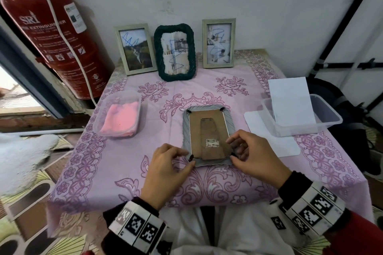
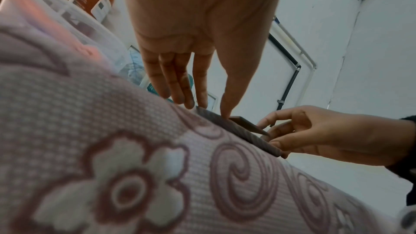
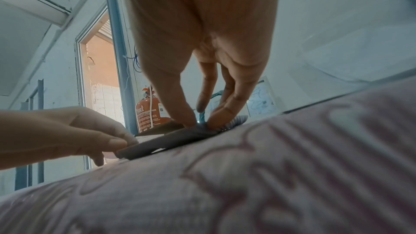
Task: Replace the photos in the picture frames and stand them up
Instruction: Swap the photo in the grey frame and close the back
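A grey ribbed picture frame (image 1: 207, 107) lies face down in the middle of the pink tablecloth, its brown backing board (image 1: 209, 130) and stand facing up. Small black clips sit at its corners. My left hand (image 1: 189, 158) pinches the near left corner, thumb and forefinger on either side of a clip (image 1: 190, 157). My right hand (image 1: 230, 149) pinches the near right corner, forefinger on the backing and thumb at the edge. The left wrist view shows my left hand (image 2: 213, 111) with fingertips on the frame (image 2: 236, 131). In the right wrist view, my right hand (image 3: 202, 124) presses its corner.
Three frames with scribbled photos stand at the back: a pale frame (image 1: 135, 48), a green rope frame (image 1: 175, 51) and another pale frame (image 1: 218, 42). A tub with pink cloth (image 1: 120, 118) is left. A clear tub (image 1: 327, 118) holding white sheets (image 1: 290, 101) is right. A fire extinguisher (image 1: 51, 33) stands beside the table.
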Motion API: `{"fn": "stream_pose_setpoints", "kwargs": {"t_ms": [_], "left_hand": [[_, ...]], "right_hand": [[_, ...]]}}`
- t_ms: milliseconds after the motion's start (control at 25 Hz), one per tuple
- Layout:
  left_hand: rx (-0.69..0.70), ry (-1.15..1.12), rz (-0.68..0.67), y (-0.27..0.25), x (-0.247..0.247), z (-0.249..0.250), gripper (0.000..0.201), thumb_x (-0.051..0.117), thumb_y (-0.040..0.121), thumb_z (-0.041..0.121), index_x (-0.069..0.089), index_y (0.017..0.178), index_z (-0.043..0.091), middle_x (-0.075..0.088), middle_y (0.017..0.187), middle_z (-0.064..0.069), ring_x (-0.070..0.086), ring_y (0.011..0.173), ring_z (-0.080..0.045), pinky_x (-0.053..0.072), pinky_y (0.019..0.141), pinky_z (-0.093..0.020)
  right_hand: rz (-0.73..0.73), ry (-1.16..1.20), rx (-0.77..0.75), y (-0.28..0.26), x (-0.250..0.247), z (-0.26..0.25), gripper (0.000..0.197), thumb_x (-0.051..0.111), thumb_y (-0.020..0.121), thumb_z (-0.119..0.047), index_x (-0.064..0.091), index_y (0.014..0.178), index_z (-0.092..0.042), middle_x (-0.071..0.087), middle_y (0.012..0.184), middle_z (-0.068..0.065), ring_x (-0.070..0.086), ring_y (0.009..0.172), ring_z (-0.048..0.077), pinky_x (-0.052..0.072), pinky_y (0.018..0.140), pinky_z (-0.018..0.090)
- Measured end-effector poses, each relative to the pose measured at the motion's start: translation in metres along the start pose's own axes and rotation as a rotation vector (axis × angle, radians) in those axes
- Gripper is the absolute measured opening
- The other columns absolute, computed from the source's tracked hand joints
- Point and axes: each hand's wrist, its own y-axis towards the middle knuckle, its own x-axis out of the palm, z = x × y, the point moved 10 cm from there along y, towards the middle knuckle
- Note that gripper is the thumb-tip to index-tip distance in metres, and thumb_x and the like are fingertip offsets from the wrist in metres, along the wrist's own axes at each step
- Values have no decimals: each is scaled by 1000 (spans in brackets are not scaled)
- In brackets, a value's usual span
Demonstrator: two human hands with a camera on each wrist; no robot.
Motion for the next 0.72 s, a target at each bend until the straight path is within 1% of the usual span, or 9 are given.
{"fn": "stream_pose_setpoints", "kwargs": {"t_ms": [80,200,280,400,520,640,720], "left_hand": [[-27,-48,15,0,2,-1,14,78,72,25,73,84,19,58,86,4,55,89,-13,44,81,-26],[-84,-101,21,2,3,-6,11,79,72,23,74,80,18,58,87,1,56,88,-14,47,78,-29],[-92,-132,19,3,3,-7,10,79,71,23,74,79,18,59,86,1,57,87,-13,46,76,-27],[-63,-128,18,5,3,-4,8,78,72,21,73,78,18,58,85,1,55,84,-12,41,72,-22],[-34,-99,-1,7,5,-3,9,77,72,19,71,79,16,57,85,0,53,85,-12,38,72,-21],[-7,-75,-30,7,6,0,11,76,73,20,69,81,17,57,85,1,52,84,-12,39,74,-22],[-16,-93,-50,7,7,-2,13,73,78,22,65,88,19,59,84,2,54,80,-10,41,73,-18]], "right_hand": [[-4,-2,19,1,0,1,31,71,71,-1,60,97,-15,60,80,3,54,59,13,47,55,12],[4,-15,21,0,-3,0,32,73,71,-2,59,96,-17,61,74,2,56,58,11,47,56,11],[11,-28,9,-2,-4,-2,34,73,71,-3,58,98,-18,61,72,2,58,59,10,47,56,10],[10,-36,-11,-2,-3,-5,35,72,71,-3,58,98,-19,60,71,1,58,60,10,48,57,13],[-7,-58,-27,-1,-1,-8,34,71,72,-3,57,97,-20,58,70,0,57,61,10,47,57,14],[-48,-89,-33,0,0,-10,32,70,73,-3,58,98,-19,57,70,-1,56,62,9,45,57,13],[-69,-76,-5,2,0,-7,27,68,76,-5,59,97,-19,58,72,-1,56,61,7,45,57,10]]}}
